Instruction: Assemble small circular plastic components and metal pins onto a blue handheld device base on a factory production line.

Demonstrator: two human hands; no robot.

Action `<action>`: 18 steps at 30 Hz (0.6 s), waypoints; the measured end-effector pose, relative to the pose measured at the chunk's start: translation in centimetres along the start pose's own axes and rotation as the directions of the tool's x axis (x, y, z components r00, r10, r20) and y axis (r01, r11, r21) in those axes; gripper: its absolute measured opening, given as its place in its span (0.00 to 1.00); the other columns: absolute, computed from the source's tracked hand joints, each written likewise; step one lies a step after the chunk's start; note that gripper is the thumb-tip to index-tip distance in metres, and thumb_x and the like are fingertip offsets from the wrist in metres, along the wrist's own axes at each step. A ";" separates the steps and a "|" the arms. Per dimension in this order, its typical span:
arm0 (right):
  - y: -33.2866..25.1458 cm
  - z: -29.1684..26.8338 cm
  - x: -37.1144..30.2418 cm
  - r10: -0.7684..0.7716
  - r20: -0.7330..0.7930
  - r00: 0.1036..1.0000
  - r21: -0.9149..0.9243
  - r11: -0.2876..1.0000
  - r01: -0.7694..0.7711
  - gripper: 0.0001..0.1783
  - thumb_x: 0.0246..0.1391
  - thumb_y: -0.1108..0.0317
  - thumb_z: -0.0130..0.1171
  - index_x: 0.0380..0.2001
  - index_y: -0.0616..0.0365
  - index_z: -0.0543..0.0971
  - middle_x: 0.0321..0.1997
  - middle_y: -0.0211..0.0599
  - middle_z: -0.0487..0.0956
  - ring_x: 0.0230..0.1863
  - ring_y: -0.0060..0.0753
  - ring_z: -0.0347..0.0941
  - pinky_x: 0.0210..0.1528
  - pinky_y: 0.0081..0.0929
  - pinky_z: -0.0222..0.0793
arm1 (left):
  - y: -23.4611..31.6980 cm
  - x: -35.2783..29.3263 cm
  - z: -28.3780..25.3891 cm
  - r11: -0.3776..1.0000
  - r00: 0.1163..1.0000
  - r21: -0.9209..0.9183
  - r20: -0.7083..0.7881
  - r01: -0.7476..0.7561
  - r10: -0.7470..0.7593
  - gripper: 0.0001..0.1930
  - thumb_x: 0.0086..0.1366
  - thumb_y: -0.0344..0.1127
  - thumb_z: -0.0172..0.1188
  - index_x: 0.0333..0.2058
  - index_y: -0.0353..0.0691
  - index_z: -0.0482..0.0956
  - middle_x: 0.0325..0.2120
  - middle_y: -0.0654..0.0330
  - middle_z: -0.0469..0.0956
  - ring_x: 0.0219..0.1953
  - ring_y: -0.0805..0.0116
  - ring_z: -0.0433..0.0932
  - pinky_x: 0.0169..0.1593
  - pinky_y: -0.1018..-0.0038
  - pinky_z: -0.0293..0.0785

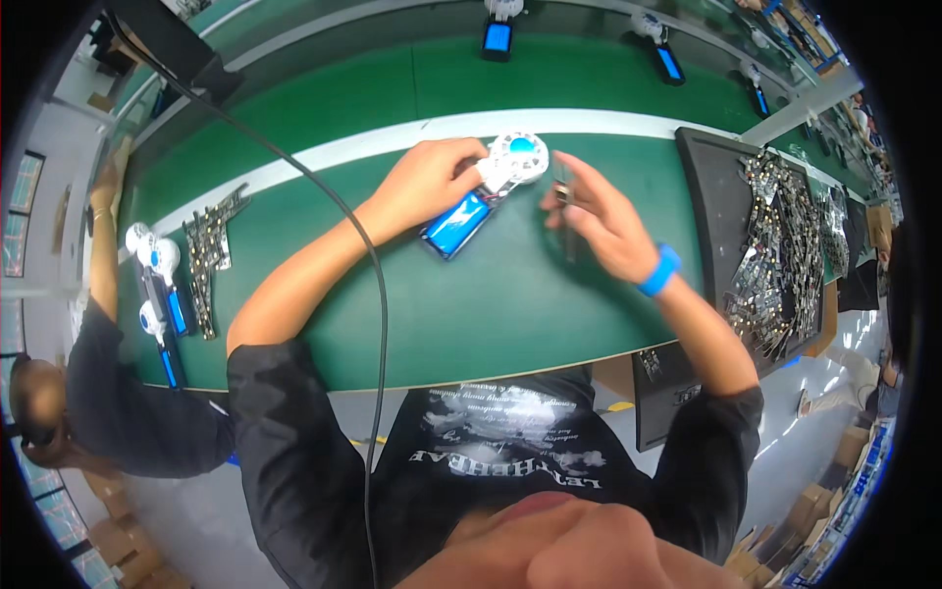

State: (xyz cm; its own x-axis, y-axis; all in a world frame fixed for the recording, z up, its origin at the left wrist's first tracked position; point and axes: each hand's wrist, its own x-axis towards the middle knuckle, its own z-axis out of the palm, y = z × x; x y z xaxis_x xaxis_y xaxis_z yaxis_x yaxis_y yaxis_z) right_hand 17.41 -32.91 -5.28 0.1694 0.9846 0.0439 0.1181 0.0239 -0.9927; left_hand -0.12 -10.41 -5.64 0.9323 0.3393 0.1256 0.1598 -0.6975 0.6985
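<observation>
Near the far edge of the green worktop, my left hand [424, 182] grips a white device with a round ring-shaped head [518, 157]. The head has a blue centre, and a blue rectangular block [456, 226] in a dark frame extends from it toward me. Just to the right, my right hand [603, 216] pinches a narrow dark strip [570, 240] between thumb and fingers, apart from the device. The strip looks slightly blurred, so its exact kind is unclear. A blue band circles my right wrist.
On the right, a black tray [702, 196] bears a heap of small metallic circuit strips [780, 245]. More strips [209, 245] and several white-and-blue devices [162, 260] lie at left, near a co-worker's arm [103, 236]. A black cable [378, 294] crosses the view. Similar devices [497, 37] sit on the green surface beyond.
</observation>
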 end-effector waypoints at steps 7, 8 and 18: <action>2.3 5.0 4.2 -0.080 -0.102 0.992 0.026 0.996 0.083 0.37 0.66 0.76 0.47 0.76 0.61 0.53 0.51 0.41 0.74 0.48 0.31 0.75 0.57 0.30 0.71 | -1.4 -1.2 0.8 0.948 0.963 -0.273 -0.251 -0.166 0.096 0.11 0.59 0.25 0.64 0.41 0.37 0.85 0.37 0.59 0.83 0.34 0.66 0.82 0.42 0.72 0.79; 2.6 5.3 4.3 -0.104 -0.114 0.988 0.002 0.994 0.105 0.37 0.66 0.76 0.47 0.76 0.61 0.52 0.51 0.41 0.74 0.47 0.30 0.75 0.57 0.29 0.71 | -1.5 -1.4 0.9 0.940 0.968 -0.307 -0.238 -0.150 0.077 0.11 0.58 0.24 0.65 0.41 0.37 0.86 0.38 0.60 0.82 0.34 0.67 0.81 0.42 0.73 0.79; 2.4 5.5 4.5 -0.120 -0.148 0.982 -0.184 0.979 0.092 0.34 0.67 0.74 0.45 0.75 0.65 0.55 0.43 0.36 0.76 0.40 0.25 0.73 0.49 0.25 0.72 | -0.8 -2.2 1.5 0.921 0.945 -0.327 -0.310 -0.212 0.108 0.09 0.60 0.24 0.67 0.40 0.35 0.86 0.37 0.61 0.83 0.36 0.72 0.79 0.39 0.77 0.76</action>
State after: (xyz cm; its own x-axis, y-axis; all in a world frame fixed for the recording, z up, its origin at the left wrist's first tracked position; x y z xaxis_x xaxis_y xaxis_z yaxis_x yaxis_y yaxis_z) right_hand 13.12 -27.44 -8.06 0.2966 0.9381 0.1791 0.3114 0.0822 -0.9467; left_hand -1.78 -11.55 -7.58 0.7973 0.4409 0.4122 -0.1568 -0.5083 0.8468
